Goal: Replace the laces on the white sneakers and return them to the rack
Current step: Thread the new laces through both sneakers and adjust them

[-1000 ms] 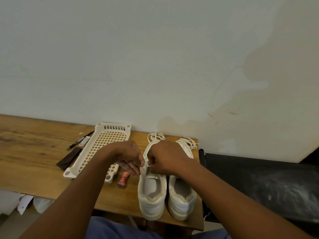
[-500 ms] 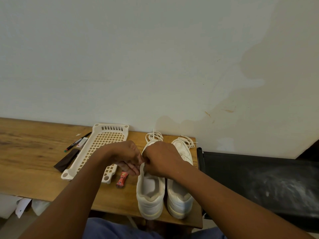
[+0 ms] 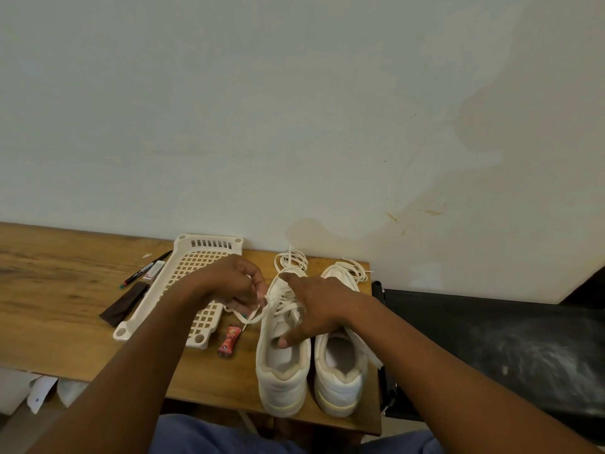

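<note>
While two white sneakers (image 3: 311, 365) stand heels-near on the wooden table (image 3: 49, 309), the right hand (image 3: 314, 309) lies flat, fingers extended, on the left sneaker; the left hand (image 3: 234, 285) pinches its lace (image 3: 253, 317) just beside.

Right hand (image 3: 316, 306) has opened flat; left hand (image 3: 235, 285) draws lace (image 3: 253, 317) sideways.

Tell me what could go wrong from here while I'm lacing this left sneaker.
1. Your left hand pinches the lace and draws it sideways; a hard tug could slide the left sneaker toward the small red packet, though your right hand rests on it.
2. Both sneakers' heels sit near the table's front edge; a pull toward you might tip one off.
3. The loose lace coils beyond the toes could snag.
</note>
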Motion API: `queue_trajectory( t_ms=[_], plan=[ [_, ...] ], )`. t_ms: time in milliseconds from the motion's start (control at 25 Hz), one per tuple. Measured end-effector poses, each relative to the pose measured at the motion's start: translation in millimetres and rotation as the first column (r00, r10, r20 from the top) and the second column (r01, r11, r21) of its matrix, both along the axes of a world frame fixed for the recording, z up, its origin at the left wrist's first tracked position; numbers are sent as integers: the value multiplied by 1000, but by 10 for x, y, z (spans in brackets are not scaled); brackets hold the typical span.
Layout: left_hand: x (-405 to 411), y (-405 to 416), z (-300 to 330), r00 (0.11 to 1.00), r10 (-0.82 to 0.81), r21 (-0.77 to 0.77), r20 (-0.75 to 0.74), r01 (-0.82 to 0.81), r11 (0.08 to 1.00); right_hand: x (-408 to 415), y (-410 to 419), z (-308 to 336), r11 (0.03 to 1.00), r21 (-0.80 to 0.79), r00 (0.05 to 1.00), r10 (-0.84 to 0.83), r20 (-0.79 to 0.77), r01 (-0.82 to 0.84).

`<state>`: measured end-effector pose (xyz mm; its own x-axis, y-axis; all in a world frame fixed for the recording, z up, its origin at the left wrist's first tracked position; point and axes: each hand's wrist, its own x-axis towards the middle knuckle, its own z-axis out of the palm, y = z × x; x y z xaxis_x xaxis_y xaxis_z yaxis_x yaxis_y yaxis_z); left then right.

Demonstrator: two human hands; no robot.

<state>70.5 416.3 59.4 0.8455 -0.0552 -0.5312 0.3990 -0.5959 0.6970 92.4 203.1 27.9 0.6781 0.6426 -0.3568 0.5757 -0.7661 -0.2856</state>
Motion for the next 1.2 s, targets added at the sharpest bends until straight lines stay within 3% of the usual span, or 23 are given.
queue_trajectory(
  t_ms=[80,160,200,240,280,320,360,400,440,480,600,720,800,840,880,920,960,1000,1040,1080,1120,1200],
  plan=[
    [-9,24,57,979,157,-270,129,-118,956,18,-15,-31,1000,13,1000,3,-12,-3],
    [-11,97,138,910,383,-665,162,-186,724,24,-7,-40,1000,23,1000,1,-24,-1],
    [-9,138,181,884,448,-792,131,-179,584,31,-8,-40,1000,25,999,-5,-35,5],
    [-8,163,205,877,467,-844,113,-163,510,38,-15,-38,999,27,999,-15,-49,16],
    [-15,164,213,880,455,-822,135,-157,547,42,-27,-31,999,32,997,-25,-67,28],
    [-19,152,199,891,406,-700,204,-157,696,51,-39,-35,999,37,996,-34,-82,38],
    [-8,130,144,911,285,-442,298,-133,887,58,-48,-39,998,41,995,-42,-92,46],
    [1,101,78,934,96,-121,344,-57,991,67,-55,-47,998,42,994,-48,-95,52],
    [19,82,2,949,-97,125,301,61,990,79,-59,-53,998,41,995,-50,-91,54],
    [29,72,-58,951,-234,245,201,183,952,94,-58,-64,998,39,995,-52,-88,56],
    [38,103,-125,937,-349,295,6,332,896,113,-49,-80,998,39,994,-55,-90,58],
    [6,82,-48,953,-285,238,99,255,937,122,-49,-90,998,30,993,-60,-106,64],
    [-41,7,84,973,-78,-52,215,91,994,122,-49,-91,998,20,992,-62,-114,65],
    [-43,3,137,975,48,-290,219,18,957,122,-48,-90,997,18,990,-66,-122,69],
    [-58,-10,195,973,142,-512,182,-30,858,124,-47,-88,997,17,989,-70,-131,73],
    [-57,-24,230,971,185,-631,150,-50,774,127,-44,-87,997,15,988,-72,-139,74],
    [-38,-40,234,969,189,-615,158,-54,787,130,-44,-86,997,13,987,-72,-145,75],
    [-14,-55,195,966,148,-445,210,-40,895,134,-45,-85,997,11,986,-73,-147,75],
    [1,-72,129,967,67,-175,244,-24,984,138,-48,-83,997,12,986,-72,-149,75],
    [13,-69,46,974,-43,79,224,26,997,144,-52,-78,997,15,986,-71,-152,74],
    [22,-35,-34,977,-144,237,157,104,966,151,-57,-75,997,21,985,-71,-158,75],
    [38,51,-136,972,-233,273,31,216,938,156,-66,-72,996,34,982,-76,-175,83]
  ],
)
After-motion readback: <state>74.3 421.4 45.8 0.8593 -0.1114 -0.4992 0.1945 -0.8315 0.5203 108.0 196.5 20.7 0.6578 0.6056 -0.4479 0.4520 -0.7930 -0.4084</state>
